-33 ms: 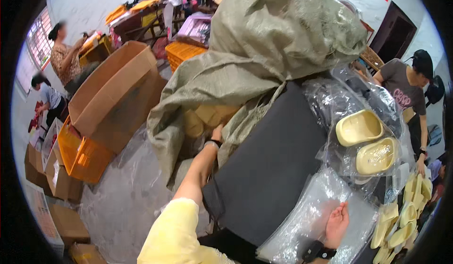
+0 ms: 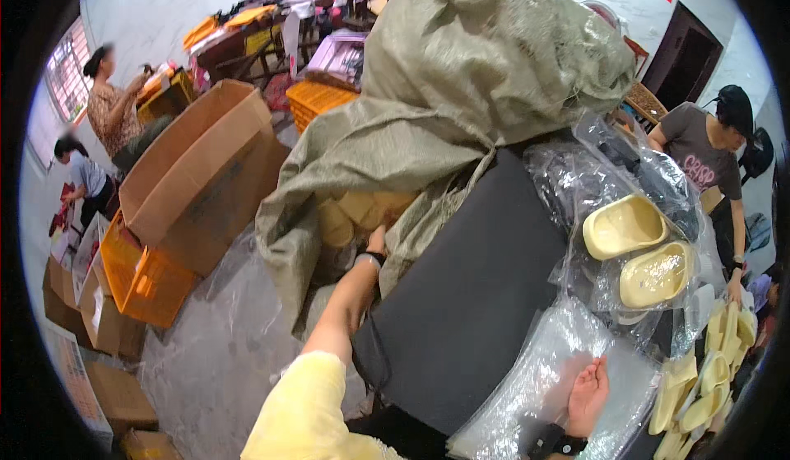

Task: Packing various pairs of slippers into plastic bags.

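My left hand (image 2: 378, 238) reaches into the mouth of a large grey-green woven sack (image 2: 494, 57); its fingers are hidden inside, so what they hold cannot be seen. Pale yellow slippers (image 2: 336, 223) show in the sack beside it. Palm turned up and fingers stretched out, my right hand (image 2: 587, 394) rests empty on a stack of clear plastic bags (image 2: 514, 386). The stack lies on a black tabletop (image 2: 469, 287). Beyond it, a pale yellow clog (image 2: 625, 228) and a second clog (image 2: 656, 275) lie on clear plastic.
More yellow slippers (image 2: 714, 365) are heaped at the right, where a co-worker in a black cap (image 2: 699, 143) touches them. A tall cardboard box (image 2: 197, 164) leans over an orange crate (image 2: 152, 287) on the left. Other people work at the far left and back.
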A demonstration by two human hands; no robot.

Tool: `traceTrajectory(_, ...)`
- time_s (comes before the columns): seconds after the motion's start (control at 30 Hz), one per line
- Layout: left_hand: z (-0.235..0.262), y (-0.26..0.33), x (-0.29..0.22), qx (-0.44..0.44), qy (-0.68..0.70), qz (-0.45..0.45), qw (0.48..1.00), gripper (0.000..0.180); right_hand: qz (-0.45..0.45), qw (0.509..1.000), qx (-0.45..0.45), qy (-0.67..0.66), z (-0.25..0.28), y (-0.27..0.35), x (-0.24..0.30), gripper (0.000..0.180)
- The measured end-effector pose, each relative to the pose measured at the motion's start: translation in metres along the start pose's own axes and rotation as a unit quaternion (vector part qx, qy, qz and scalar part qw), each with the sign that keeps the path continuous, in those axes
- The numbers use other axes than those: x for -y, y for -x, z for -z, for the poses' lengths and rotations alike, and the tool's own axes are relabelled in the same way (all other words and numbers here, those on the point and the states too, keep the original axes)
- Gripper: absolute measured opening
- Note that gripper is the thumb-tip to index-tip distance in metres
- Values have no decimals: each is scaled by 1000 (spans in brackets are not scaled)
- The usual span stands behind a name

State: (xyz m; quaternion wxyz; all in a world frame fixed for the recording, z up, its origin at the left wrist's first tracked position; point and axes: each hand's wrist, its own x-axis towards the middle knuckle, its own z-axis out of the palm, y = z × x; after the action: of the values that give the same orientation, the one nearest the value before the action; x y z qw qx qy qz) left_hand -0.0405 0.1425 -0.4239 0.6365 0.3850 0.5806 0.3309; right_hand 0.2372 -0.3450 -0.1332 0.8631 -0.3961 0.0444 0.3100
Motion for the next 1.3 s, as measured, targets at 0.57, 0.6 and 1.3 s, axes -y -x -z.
traceTrajectory(0.57, -28, 113, -125, 23, 400, 59, 914, 66, -16, 1000, 6, 6, 2, 3, -2, 27)
traceTrajectory(0.6, -30, 105, -118, 25, 398, 62, 915, 66, -12, 1000, 6, 8, 2, 3, -1, 27)
traceTrajectory(1.3, 74, 21, -47, -194, 463, -58, 863, 25, -45, 998, 39, -20, -9, 3, -12, 28)
